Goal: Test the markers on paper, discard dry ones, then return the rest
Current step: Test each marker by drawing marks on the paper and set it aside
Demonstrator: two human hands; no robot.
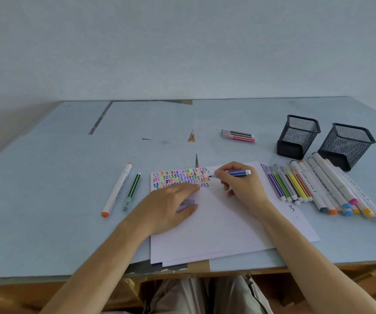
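Testing a blue marker (237, 172): my right hand (242, 186) pinches its barrel near the tip, which touches the paper (216, 223) just right of the coloured squiggles (180, 177). My left hand (171, 207) lies flat on the sheet, fingers together, a grey cap (188, 202) beneath them. I judge the marker light, stiff and smooth, best held low on the barrel. Two mesh holders (298, 134) stand far right.

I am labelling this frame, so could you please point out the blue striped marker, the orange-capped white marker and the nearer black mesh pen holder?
blue striped marker (239, 172): head view, mid barrel.
orange-capped white marker (117, 189): head view, mid barrel.
nearer black mesh pen holder (345, 145): head view, front mesh wall.
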